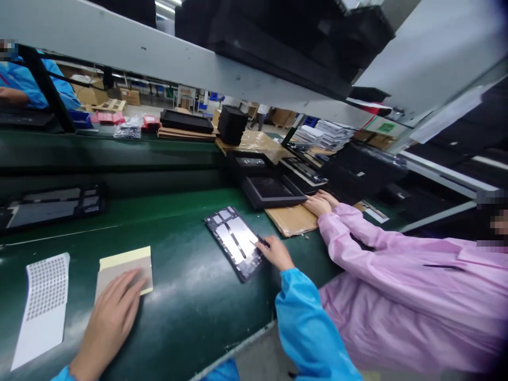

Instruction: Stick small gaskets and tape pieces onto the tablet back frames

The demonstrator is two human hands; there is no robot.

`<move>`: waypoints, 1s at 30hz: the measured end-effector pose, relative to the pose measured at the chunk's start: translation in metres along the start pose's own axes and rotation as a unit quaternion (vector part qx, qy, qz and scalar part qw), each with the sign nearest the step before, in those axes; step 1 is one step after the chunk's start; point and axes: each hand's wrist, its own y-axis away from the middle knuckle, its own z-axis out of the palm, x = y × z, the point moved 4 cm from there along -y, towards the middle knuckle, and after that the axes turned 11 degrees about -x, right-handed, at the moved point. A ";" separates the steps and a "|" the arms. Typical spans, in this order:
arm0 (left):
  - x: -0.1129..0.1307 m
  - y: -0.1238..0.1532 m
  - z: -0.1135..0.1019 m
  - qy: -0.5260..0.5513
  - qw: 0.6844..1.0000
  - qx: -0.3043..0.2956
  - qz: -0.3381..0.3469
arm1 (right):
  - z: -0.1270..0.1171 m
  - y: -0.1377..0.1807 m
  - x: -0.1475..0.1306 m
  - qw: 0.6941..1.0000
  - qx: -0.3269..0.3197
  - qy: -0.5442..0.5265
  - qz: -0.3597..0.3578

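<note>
Best done gently, with left hand [113, 307] loosely spread on yellow-edged pad [113, 271] and right hand [280, 255] pinching slim black tool [262, 241] at edge of opened tablet [233, 239].

Cool light from overhead tubes [164, 6], white glare on the tablet [235, 243], stretched edges, dark right-hand corners, soft background.
</note>
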 end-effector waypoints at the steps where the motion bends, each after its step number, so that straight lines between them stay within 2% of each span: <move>1: 0.011 -0.004 0.001 0.028 1.000 -0.008 -0.001 | 0.012 0.008 -0.009 1.000 -0.011 -0.002 -0.003; 5: 0.065 -0.023 0.025 0.084 0.992 -0.094 -0.020 | 0.063 0.039 -0.061 0.999 -0.042 -0.029 0.002; 7: 0.081 -0.029 0.039 0.080 0.991 -0.101 -0.038 | 0.078 0.050 -0.081 0.997 -0.042 -0.062 0.021; 10: 0.088 -0.030 0.050 0.071 0.991 -0.103 -0.046 | 0.079 0.057 -0.098 0.991 -0.004 -0.136 0.014; 12: 0.087 -0.026 0.046 0.064 0.992 -0.105 -0.038 | 0.069 0.057 -0.105 0.977 0.035 -0.209 -0.004; 14: 0.081 -0.023 0.034 0.044 0.994 -0.095 -0.029 | 0.061 0.052 -0.115 0.948 0.036 -0.315 -0.017; 16: 0.069 -0.020 0.018 0.007 0.997 -0.072 -0.041 | 0.059 0.042 -0.135 0.910 -0.009 -0.414 -0.035; 18: 0.053 -0.016 0.006 -0.032 0.996 -0.060 -0.065 | 0.064 0.028 -0.164 0.880 -0.079 -0.465 -0.056; 20: 0.039 -0.009 0.001 -0.055 0.993 -0.076 -0.076 | 0.079 0.013 -0.198 0.856 -0.175 -0.483 -0.065; 24: 0.028 0.009 0.002 -0.054 0.990 -0.107 -0.073 | 0.121 -0.010 -0.252 0.779 -0.360 -0.504 -0.093; 27: 0.025 0.010 0.001 -0.036 0.990 -0.095 -0.096 | 0.146 -0.016 -0.267 0.747 -0.419 -0.502 -0.119; 30: 0.017 0.000 -0.001 -0.024 0.988 -0.091 -0.121 | 0.163 -0.017 -0.266 0.755 -0.421 -0.486 -0.128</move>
